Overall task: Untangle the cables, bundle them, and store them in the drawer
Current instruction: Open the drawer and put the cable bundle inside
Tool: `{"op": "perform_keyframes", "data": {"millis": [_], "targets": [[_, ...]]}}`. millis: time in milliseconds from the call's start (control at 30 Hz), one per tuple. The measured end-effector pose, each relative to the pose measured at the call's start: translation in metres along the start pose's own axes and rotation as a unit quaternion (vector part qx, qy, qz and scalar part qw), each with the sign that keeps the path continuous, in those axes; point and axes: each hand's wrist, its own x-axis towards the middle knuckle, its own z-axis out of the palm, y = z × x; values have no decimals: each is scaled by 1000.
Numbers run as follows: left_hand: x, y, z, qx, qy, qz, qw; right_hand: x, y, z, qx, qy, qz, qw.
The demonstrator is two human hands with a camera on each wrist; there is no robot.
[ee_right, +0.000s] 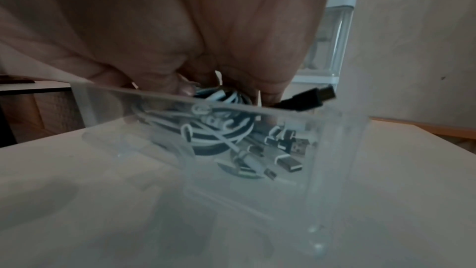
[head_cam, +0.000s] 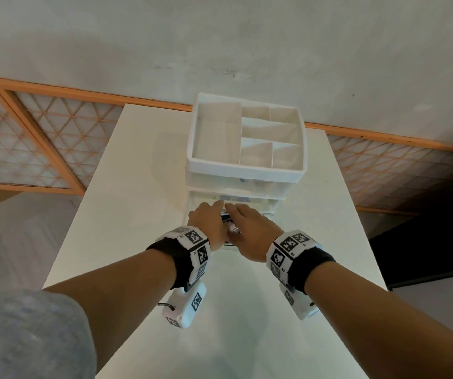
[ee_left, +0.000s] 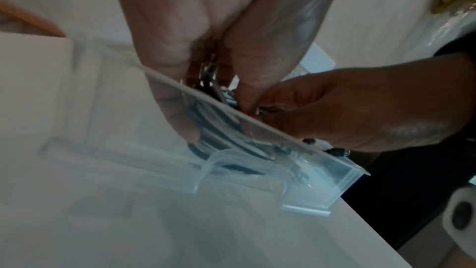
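Cables (ee_right: 219,129) inside clear drawer (ee_right: 257,180), both hands (head_cam: 229,231) reaching in, fingers curled around the bundle.

Bright, edge-warped head view; dim, grainy, motion-blurred wrist views.

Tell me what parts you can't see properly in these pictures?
- Head view: the cables in the open drawer are hidden by the left hand and right hand.
- Left wrist view: cables blurred behind the drawer's clear front.
- Right wrist view: fingertips hidden behind the cables.

Both hands (ee_left: 180,52) seemingly on cables (ee_left: 221,146) inside clear drawer (ee_left: 335,182)
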Motion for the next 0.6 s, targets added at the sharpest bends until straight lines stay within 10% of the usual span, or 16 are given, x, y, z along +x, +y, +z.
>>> {"op": "perform_keyframes", "data": {"millis": [200,600], "targets": [[-15,-10,-3,8,68,139,988,-1,1,-1,-37,5,19,999],[-10,-18,-2,91,51,144,984,-56,6,23,-87,132,-61,986]]}}
